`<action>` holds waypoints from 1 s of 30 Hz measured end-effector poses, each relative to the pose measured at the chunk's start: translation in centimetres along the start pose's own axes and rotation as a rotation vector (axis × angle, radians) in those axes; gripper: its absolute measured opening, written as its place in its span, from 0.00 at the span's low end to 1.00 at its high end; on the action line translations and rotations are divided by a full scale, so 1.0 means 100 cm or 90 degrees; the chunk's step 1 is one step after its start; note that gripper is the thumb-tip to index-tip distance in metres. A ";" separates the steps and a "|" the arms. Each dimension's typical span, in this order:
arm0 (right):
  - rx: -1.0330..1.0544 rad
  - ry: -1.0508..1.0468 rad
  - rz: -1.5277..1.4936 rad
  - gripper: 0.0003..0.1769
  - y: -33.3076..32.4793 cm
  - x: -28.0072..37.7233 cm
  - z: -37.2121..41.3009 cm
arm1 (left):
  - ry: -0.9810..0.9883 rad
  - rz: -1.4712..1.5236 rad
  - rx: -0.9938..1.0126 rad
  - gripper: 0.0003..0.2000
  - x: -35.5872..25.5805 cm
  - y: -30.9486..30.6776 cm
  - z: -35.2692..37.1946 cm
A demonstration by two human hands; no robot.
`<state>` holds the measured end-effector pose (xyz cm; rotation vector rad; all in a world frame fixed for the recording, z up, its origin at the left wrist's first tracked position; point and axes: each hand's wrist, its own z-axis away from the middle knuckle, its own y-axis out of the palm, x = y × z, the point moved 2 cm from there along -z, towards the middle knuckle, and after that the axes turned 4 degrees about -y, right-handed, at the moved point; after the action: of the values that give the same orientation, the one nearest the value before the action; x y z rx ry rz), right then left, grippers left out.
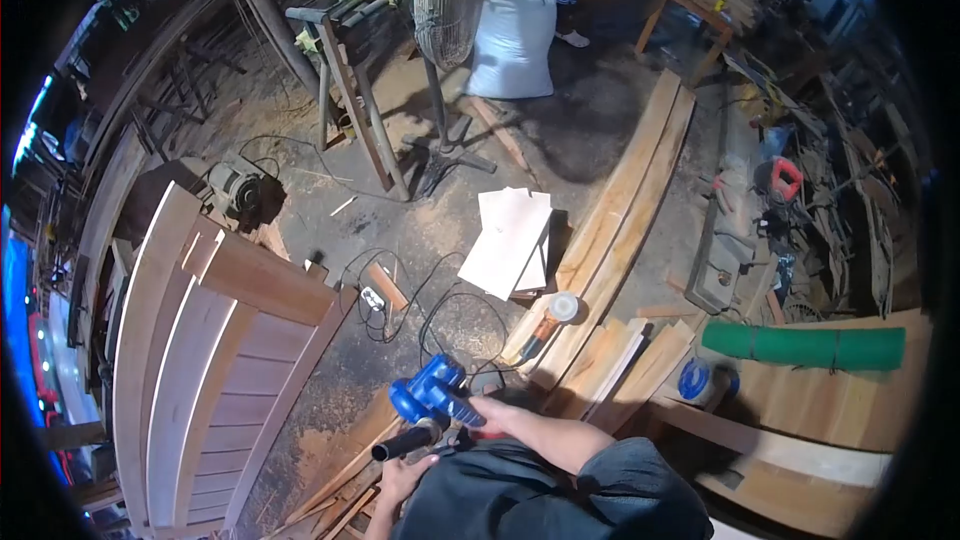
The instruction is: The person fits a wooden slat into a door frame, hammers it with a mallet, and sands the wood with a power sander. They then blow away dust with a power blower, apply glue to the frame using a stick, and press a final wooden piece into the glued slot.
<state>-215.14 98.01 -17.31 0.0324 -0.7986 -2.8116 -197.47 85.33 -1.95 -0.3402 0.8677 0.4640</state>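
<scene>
The room was a wood shop with a dirt floor covered in sawdust. A big wooden door lay far out to the left of the fingers. Long planks stretched up and away, past the fingers on the right. A standing fan and a white sack stood far beyond the fingers, at the back. A green roll lay well off to the right of them. White boards lay on the floor ahead of the fingers.

The blue blower was close to the body. The right hand had its fingers wrapped tight around the handle. The black nozzle stuck out down and left from those fingers. The left hand was just under the nozzle. Its fingers were partly hidden, so I could not tell if they were curled or touching it. A small power strip sat on the floor a little beyond the blower.
</scene>
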 end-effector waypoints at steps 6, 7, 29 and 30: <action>0.059 0.119 0.165 0.13 0.034 0.019 0.023 | 0.020 -0.040 -0.167 0.28 0.004 0.016 -0.050; 0.051 0.120 0.189 0.17 0.031 0.020 0.021 | 0.025 -0.007 -0.153 0.24 0.005 0.011 -0.056; -0.467 -0.345 0.932 0.28 -0.045 0.280 -0.120 | -0.253 -0.172 0.022 0.26 0.085 0.000 -0.056; -0.525 -0.358 0.907 0.29 -0.063 0.299 -0.136 | -0.291 -0.167 0.026 0.25 0.103 -0.002 -0.034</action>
<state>-244.49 89.79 -31.01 -1.0150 0.3180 -1.5020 -193.77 86.13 -12.10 -0.2895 0.3791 0.2622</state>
